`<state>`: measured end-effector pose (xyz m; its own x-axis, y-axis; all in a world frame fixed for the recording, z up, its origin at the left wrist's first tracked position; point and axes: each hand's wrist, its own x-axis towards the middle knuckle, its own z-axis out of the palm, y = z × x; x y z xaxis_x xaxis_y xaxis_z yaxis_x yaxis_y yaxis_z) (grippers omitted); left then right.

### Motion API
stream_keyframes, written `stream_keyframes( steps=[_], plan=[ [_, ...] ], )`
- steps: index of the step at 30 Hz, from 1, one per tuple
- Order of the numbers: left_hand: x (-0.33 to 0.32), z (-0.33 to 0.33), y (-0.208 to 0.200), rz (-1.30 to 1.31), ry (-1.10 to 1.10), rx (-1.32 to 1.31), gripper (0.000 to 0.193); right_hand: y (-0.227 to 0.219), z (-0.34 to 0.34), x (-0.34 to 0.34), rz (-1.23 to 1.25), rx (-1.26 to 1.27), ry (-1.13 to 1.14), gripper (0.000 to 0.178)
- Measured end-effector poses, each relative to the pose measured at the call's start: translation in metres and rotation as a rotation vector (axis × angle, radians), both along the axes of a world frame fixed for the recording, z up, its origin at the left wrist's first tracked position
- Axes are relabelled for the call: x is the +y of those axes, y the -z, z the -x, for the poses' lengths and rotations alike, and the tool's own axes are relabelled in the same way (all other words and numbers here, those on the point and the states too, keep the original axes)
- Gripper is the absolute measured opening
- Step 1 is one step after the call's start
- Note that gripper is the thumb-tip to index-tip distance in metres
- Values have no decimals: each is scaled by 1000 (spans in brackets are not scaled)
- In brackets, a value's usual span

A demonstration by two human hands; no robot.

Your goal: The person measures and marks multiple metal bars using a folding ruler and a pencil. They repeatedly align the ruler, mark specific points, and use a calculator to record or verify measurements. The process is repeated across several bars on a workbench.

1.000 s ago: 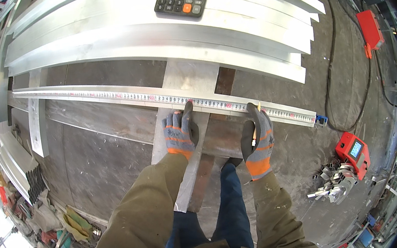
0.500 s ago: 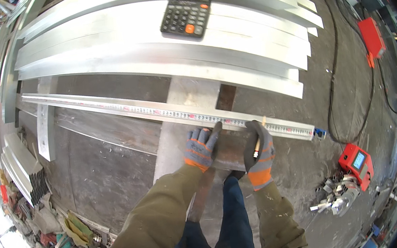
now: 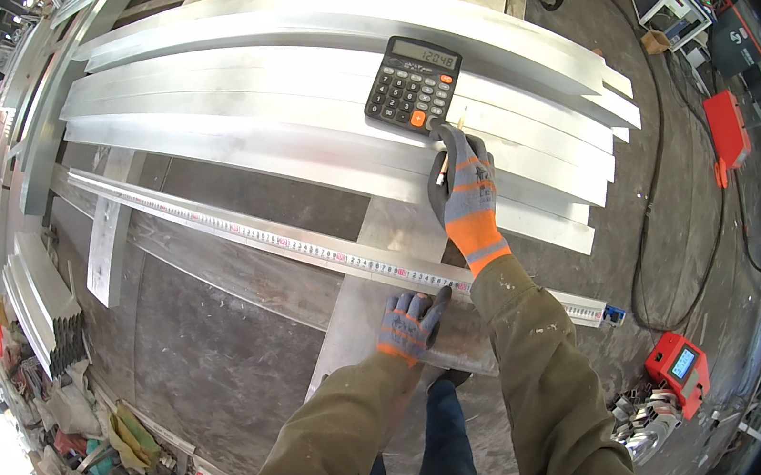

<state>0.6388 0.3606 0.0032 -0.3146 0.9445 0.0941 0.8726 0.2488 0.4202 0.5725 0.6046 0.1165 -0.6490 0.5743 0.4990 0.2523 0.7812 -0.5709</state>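
Note:
A black calculator (image 3: 413, 84) with grey and orange keys lies on the silvery metal bars (image 3: 282, 73). My right hand (image 3: 469, 182), in a grey and orange glove, is at the calculator's lower edge, by the orange key. A thin pale pencil (image 3: 442, 172) is held in its fingers, partly hidden by them. Closer to me, a tape measure (image 3: 305, 247) is stretched out along a long narrow metal bar. My left hand (image 3: 408, 323), gloved alike, lies beside this bar with its fingers apart, thumb reaching to the tape's edge. It holds nothing.
A red device with a lit screen (image 3: 679, 371) stands at the right beside a heap of metal offcuts (image 3: 647, 423). Black cable (image 3: 666, 181) loops over the floor near a red box (image 3: 727, 129). Stacked metal profiles (image 3: 43, 301) and assorted scraps (image 3: 88, 425) lie at the left.
My right hand has moved from the tape measure up and away to the calculator, keeping the pencil. My left hand stays by the tape. The view has shifted, so the bars appear lower.

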Motion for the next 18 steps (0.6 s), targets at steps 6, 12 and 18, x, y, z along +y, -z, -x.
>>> stream_keyframes(
  steps=[6,12,18],
  plan=[
    [1,0,-2,-37,-6,0,69,-4,7,11,232,-39,89,49],
    [4,0,-6,-69,-23,-23,72,-6,27,28,163,-254,232,70],
    [3,1,-5,-90,-29,-17,71,-1,13,51,214,-247,169,53]
  ],
)
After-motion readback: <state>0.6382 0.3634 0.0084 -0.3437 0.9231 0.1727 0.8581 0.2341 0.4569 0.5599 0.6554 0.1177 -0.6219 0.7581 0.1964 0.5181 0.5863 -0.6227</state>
